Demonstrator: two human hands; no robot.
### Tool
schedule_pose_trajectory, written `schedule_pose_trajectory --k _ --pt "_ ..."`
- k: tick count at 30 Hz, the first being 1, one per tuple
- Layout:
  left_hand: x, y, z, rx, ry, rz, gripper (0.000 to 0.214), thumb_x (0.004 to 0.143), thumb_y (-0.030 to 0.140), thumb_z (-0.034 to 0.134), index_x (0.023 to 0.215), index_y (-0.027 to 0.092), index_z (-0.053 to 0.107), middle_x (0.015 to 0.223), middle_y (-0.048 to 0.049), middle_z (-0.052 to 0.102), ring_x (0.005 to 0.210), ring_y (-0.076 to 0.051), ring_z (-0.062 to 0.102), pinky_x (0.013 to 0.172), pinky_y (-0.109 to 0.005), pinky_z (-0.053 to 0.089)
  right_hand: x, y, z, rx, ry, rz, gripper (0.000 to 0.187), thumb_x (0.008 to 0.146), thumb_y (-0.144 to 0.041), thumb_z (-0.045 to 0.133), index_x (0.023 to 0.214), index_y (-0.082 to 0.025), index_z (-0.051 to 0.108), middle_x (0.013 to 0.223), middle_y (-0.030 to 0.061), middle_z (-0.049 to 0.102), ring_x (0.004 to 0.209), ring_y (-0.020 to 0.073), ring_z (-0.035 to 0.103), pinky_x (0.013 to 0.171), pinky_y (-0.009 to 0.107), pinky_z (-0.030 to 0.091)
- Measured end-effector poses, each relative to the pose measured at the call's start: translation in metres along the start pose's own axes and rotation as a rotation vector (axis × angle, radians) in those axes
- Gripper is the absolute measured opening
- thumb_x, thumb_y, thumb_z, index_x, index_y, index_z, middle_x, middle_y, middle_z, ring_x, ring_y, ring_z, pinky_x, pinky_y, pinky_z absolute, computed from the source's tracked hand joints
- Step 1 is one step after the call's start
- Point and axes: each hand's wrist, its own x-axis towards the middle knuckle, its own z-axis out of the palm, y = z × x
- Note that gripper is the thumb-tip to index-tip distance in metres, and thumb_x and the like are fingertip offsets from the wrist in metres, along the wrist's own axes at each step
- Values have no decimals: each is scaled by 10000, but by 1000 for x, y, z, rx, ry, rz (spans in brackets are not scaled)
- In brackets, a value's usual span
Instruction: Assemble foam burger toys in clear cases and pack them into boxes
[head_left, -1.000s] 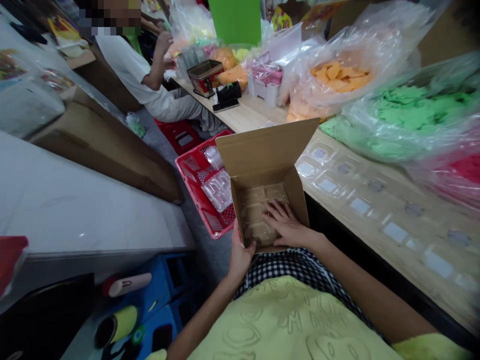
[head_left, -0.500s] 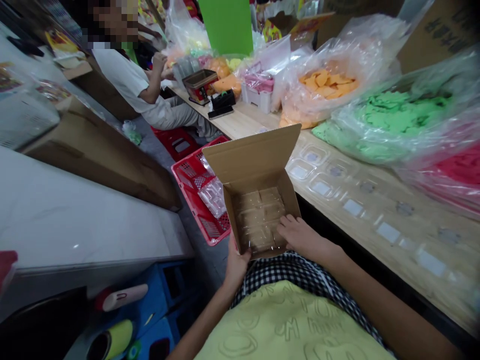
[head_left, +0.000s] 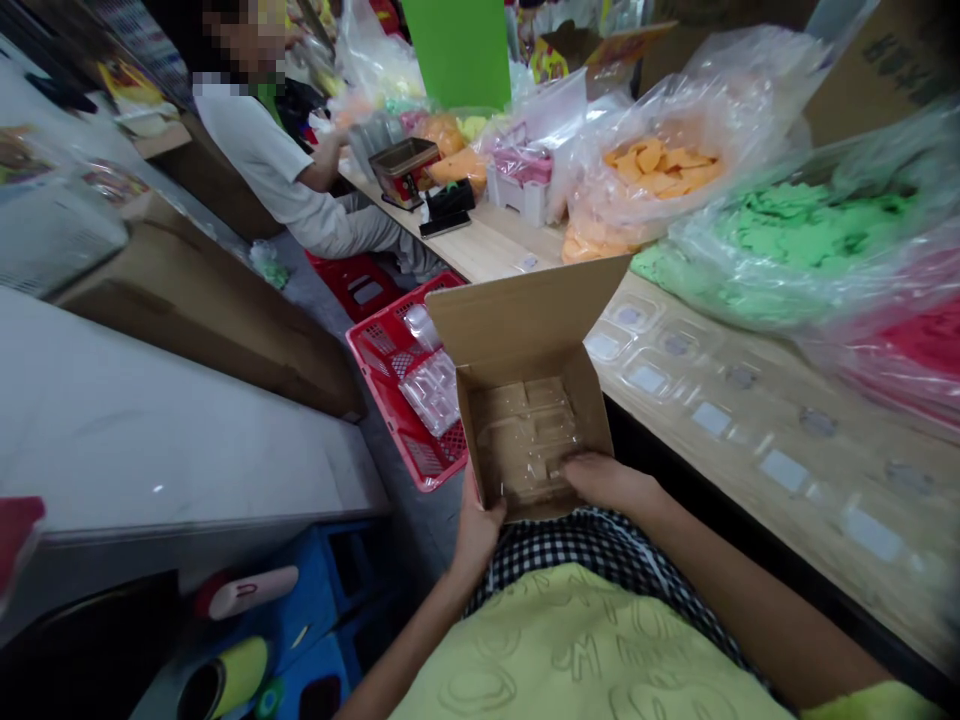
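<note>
An open cardboard box (head_left: 525,320) is held over my lap, its lid flap raised at the far side. Inside it lies a clear plastic tray (head_left: 525,425) with moulded compartments. My left hand (head_left: 480,525) grips the box at the near left corner, thumb over the rim. Over the near right side, my right hand (head_left: 607,480) reaches into the box at the tray's edge. Its fingers are blurred and partly hidden there, so whether they pinch the tray cannot be seen.
Left of the box stands a red basket (head_left: 409,455) with clear plastic trays (head_left: 431,393). Along the wooden table (head_left: 487,250) lie clear blister trays (head_left: 709,418) and bags of orange pieces (head_left: 660,170) and green pieces (head_left: 810,230). A co-worker (head_left: 255,150) sits at the far left.
My right hand's fingers, spread on the tray before, have sunk deeper along its right edge. The box has shifted slightly right in view. My left hand keeps its hold.
</note>
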Motion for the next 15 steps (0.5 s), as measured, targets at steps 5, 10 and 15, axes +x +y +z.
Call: schedule_pose_trajectory --k 5,10,15 --pt "2 2 -15 -241 57 -78 598 763 377 535 1307 225 336 1235 -78 518 1152 -224 464 972 -374 360 -18 -27 -36 -34 178 -120 181 751 -87 512 910 -135 584 898 84 634 845 210 586 745 307 439" --pt "26 34 -66 -395 138 -92 550 726 390 589 1239 262 436 1118 -41 601 1077 -228 529 885 -344 439 -56 -66 -92 -11 590 -405 154 846 -168 437 952 -202 544 968 45 591 911 182 521 822 358 399" --pt "102 98 -126 -343 297 93 497 641 371 665 1096 200 562 966 -25 650 870 -193 604 706 -264 491 -82 -64 -112 85 766 -403 176 837 -128 422 928 -223 538 948 29 604 873 146 536 794 307 434"
